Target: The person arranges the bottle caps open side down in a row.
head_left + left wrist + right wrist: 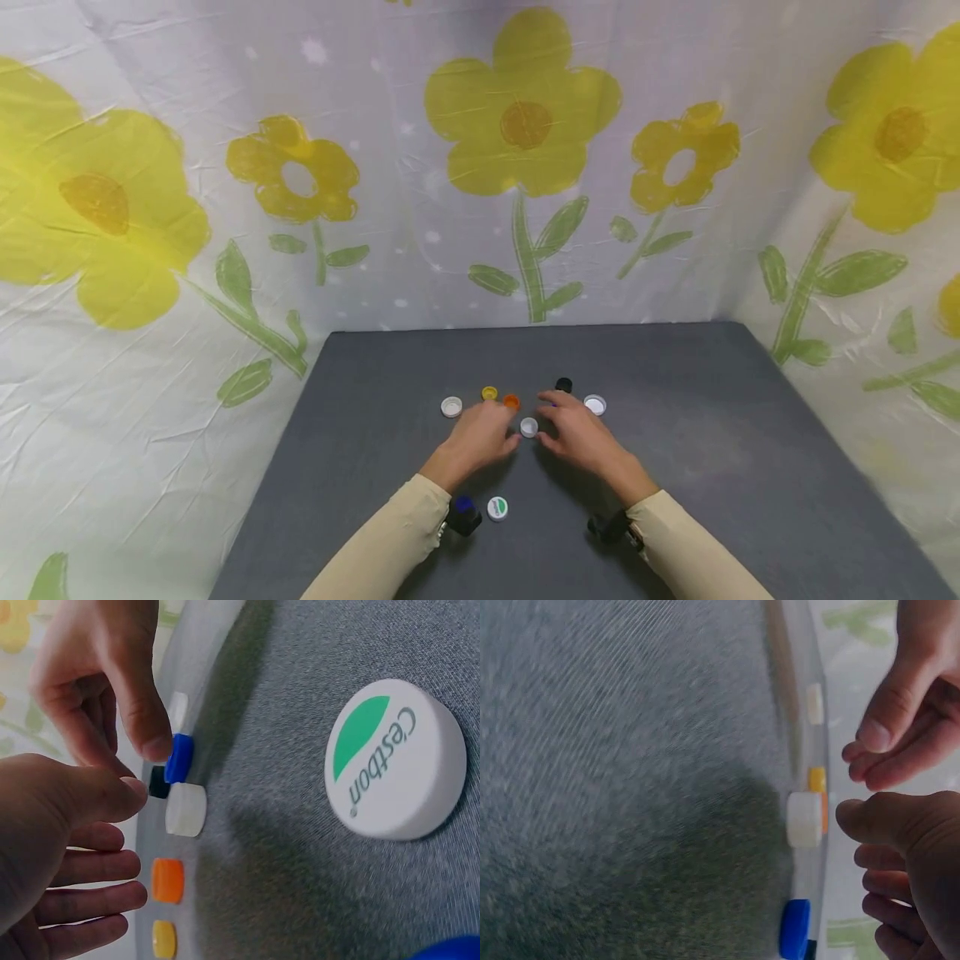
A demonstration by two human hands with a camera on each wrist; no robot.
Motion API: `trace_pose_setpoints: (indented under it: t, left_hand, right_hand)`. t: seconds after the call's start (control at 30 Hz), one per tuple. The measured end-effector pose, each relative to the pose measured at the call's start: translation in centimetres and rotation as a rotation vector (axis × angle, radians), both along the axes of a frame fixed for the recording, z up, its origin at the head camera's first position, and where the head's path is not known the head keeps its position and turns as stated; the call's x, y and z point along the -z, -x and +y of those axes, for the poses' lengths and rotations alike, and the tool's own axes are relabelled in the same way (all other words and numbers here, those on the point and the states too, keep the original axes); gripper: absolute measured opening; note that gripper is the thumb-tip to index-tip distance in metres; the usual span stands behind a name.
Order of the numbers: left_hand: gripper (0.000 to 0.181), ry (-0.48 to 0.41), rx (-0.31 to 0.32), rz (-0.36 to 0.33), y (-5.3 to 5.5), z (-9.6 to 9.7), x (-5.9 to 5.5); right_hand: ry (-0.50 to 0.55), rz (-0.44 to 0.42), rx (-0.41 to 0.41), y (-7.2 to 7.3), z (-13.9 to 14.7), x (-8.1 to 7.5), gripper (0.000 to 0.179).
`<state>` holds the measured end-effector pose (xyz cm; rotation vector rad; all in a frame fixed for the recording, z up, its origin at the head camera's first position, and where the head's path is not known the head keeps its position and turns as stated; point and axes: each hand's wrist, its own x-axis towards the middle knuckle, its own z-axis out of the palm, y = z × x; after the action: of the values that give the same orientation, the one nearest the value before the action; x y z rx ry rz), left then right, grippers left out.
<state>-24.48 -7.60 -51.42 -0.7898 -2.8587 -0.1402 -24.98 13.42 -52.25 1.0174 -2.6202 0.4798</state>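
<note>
A small white bottle cap [528,427] lies between the two hands on the dark grey table. My left hand [477,435] hovers to its left, close to an orange cap [512,402] and a yellow cap [489,392]. In the left wrist view its fingers [94,904] are extended and hold nothing. On the cap's other side is my right hand [581,433], its fingers loosely bent and nothing in them. It partly hides a blue cap [178,758] in the head view; a black cap [564,384] sits just behind.
Wider white caps lie further out, one at the left [452,407] and one at the right [595,405]. Nearer the body are a white cap with a green leaf print [497,508] and another blue cap [464,503] by the left wrist. A flowered curtain [405,275] surrounds the table.
</note>
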Motion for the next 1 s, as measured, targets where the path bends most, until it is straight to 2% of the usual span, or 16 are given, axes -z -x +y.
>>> trace_pose_setpoints:
  t: [0.2,0.43,0.8,1.0]
  left_hand:
    - [0.025,-0.005,-0.010,-0.016,0.6,0.9,0.7]
    - [0.022,0.001,-0.039,-0.023,1.0,1.4,1.7]
    - [0.021,0.026,-0.062,-0.010,1.1,1.6,2.4]
    - [0.016,0.046,-0.073,0.001,1.3,1.8,2.8]
  right_hand:
    - [-0.011,0.056,-0.022,0.7,0.0,0.8,0.032]
    - [-0.004,0.045,-0.041,1.1,-0.2,1.4,0.028]
    - [-0.050,0.021,-0.005,1.2,-0.7,2.1,0.024]
    - [-0.028,0.013,-0.008,1.3,-0.7,2.3,0.021]
